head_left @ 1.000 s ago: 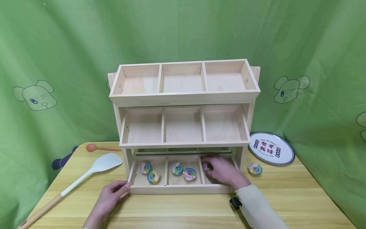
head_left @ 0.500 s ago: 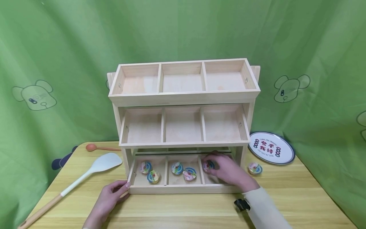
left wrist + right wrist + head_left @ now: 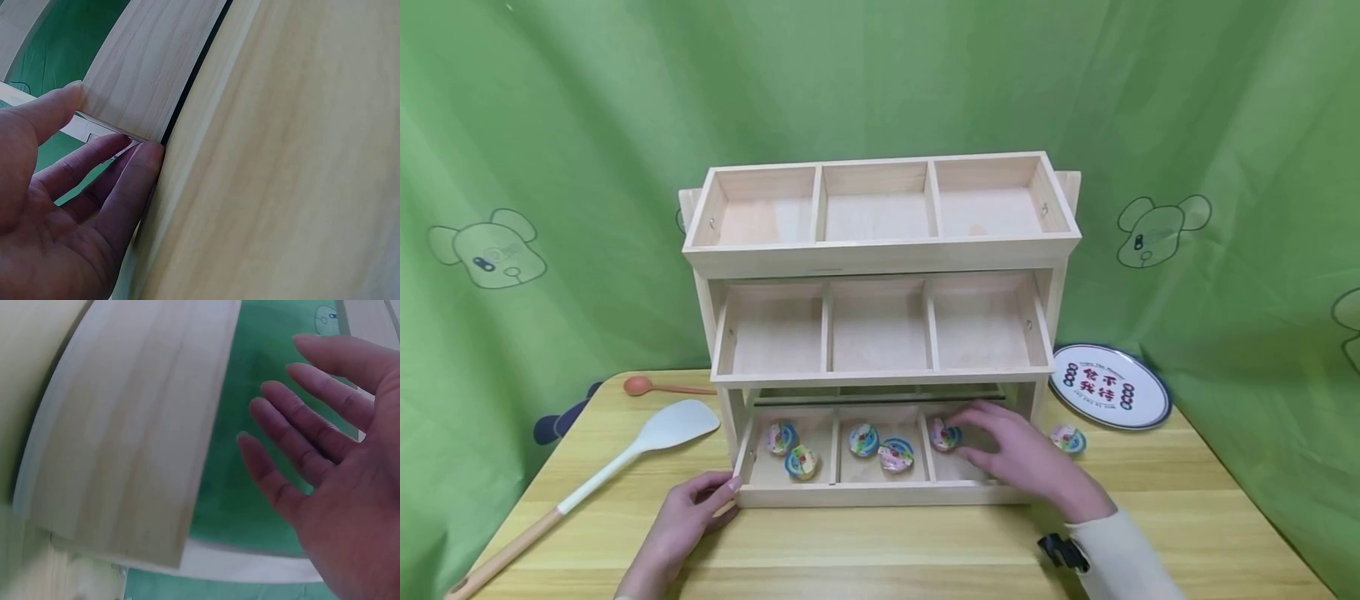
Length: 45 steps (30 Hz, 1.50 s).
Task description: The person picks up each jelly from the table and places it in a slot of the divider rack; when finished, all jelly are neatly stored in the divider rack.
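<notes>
In the head view, a three-tier wooden shelf (image 3: 880, 260) stands on the table. My left hand (image 3: 687, 515) grips the front left corner of its bottom tray (image 3: 880, 497); the left wrist view shows thumb and fingertips on the end of the front board (image 3: 147, 69). My right hand (image 3: 1026, 457) is over the tray's right compartment, fingers apart and holding nothing. Just left of its fingertips lies a small jelly cup (image 3: 944, 434). Two jelly cups (image 3: 896, 455) lie in the middle compartment and two more jelly cups (image 3: 802, 462) in the left one.
One more jelly cup (image 3: 1067, 439) sits on the table right of the shelf, before an oval plate (image 3: 1111, 387) with red lettering. At left lie a white spatula (image 3: 679, 423) with a wooden handle and a small orange spoon (image 3: 638, 385). Green curtain (image 3: 880, 75) hangs behind.
My right hand has let go of the jelly cup in the right compartment and drawn back to the right, uncovering it. The left hand has stayed on the tray corner.
</notes>
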Tool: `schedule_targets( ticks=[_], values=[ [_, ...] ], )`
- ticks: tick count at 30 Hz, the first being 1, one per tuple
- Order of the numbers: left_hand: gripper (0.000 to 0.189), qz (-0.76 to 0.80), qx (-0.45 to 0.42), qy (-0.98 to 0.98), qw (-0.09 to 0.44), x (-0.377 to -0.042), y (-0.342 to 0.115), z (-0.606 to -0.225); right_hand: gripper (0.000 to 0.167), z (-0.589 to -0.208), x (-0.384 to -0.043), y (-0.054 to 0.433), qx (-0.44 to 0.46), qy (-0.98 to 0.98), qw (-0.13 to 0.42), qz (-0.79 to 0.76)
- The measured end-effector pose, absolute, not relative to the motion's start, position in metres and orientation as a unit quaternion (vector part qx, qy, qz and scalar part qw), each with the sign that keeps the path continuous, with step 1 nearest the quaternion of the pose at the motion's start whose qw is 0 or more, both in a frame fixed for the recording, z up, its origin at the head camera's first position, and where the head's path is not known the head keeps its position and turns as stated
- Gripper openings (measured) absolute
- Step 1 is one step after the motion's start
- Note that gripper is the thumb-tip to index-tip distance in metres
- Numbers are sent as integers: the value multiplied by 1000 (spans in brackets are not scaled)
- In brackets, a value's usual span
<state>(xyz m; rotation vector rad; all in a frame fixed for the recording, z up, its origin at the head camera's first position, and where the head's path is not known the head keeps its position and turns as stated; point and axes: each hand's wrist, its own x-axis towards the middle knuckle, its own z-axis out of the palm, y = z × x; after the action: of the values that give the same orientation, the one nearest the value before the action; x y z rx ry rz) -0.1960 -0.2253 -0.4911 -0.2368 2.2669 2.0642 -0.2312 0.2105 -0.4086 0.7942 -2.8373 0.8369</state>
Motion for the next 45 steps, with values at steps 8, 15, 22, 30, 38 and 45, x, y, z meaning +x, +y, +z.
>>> schedule_targets(
  ticks=[8, 15, 22, 30, 38, 45],
  values=[
    [36, 671, -77, 737, 36, -195, -226, -491, 41, -405, -220, 223, 256, -922, 47, 287],
    [35, 669, -78, 739, 30, -195, -225, -491, 39, -406, -210, 236, 250, -926, 60, 277],
    [36, 670, -80, 737, 28, -195, -224, -490, 36, -409, -202, 253, 247, -925, 81, 278],
    [36, 670, -79, 737, 31, -195, -225, -492, 40, -413, -198, 274, 242, -921, 104, 287],
    [36, 668, -81, 738, 36, -196, -226, -493, 39, -422, -193, 296, 228, -922, 125, 285],
    [36, 667, -82, 740, 34, -196, -225, -492, 38, -429, -195, 307, 222, -925, 148, 269]
  ],
)
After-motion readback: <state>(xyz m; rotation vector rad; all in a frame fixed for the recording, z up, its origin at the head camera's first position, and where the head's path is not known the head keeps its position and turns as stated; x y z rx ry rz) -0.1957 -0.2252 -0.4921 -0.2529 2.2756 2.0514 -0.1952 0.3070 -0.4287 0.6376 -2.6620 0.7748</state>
